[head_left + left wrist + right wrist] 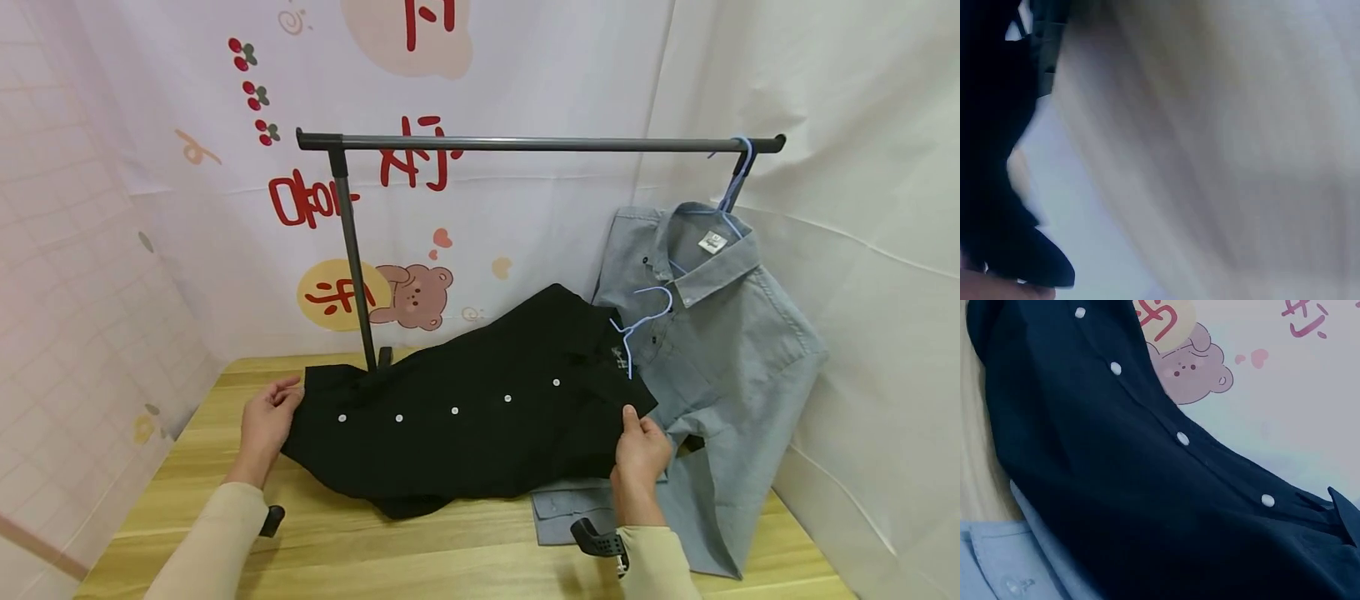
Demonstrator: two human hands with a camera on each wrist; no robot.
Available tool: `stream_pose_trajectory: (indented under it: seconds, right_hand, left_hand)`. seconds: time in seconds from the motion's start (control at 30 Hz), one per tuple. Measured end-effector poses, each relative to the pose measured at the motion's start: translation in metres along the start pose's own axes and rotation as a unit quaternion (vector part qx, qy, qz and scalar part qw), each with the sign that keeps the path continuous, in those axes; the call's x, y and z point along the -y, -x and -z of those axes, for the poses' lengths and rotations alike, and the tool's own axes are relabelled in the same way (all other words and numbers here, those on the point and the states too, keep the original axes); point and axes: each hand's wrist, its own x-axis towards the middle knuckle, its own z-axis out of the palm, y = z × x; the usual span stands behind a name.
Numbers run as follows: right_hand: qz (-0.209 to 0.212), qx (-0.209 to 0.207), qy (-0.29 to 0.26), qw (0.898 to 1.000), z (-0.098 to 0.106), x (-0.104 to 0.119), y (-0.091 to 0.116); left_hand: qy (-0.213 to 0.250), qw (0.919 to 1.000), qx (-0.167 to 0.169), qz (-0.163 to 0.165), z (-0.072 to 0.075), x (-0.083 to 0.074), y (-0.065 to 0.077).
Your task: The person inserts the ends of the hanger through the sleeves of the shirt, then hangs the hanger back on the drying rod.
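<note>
A black shirt (457, 450) with a row of white buttons is stretched sideways above the wooden table, its collar end to the right. My left hand (266, 423) grips the hem end at the left. On the right, my right hand (642, 450) pinches the cloth near the collar, thumb on top. A light blue hanger (630, 333) sticks out of the shirt's neck, its hook bare. The right wrist view shows the shirt front (1116, 475) sagging between the hands. In the left wrist view, dark cloth (997, 156) fills the left edge, with a fingertip below it.
A grey metal clothes rack (525, 143) stands behind the black shirt. From its right end a grey-blue shirt (720, 350) hangs on a light blue hanger, its lower part spread on the table (420, 558). A printed white curtain (540, 75) backs the table.
</note>
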Motion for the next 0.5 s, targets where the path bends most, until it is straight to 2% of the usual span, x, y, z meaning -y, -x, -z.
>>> stream_pose_trajectory:
  seconds: [0.07, 0.17, 0.33, 0.43, 0.5]
  right_hand:
    - [0.004, -0.001, -0.005, 1.0, 0.0, 0.0, 0.0]
    - [0.004, -0.002, -0.007, 1.0, -0.001, 0.0, 0.001]
    - [0.001, -0.005, -0.002, 1.0, 0.0, -0.002, 0.003]
    - [0.006, -0.008, 0.0, 1.0, 0.0, -0.002, 0.002]
    - [0.007, -0.008, -0.005, 1.0, 0.0, -0.003, 0.001]
  left_hand:
    - [-0.023, 0.9995, -0.01, -0.02, 0.001, -0.005, 0.001]
    - [-0.072, 0.9964, 0.015, -0.043, 0.004, -0.003, 0.01]
    - [-0.139, 0.9856, 0.071, -0.066, 0.011, 0.013, 0.031]
    - [-0.168, 0.9743, 0.129, -0.076, 0.015, 0.021, 0.045]
    - [-0.167, 0.9626, 0.194, -0.09, 0.016, 0.024, 0.053]
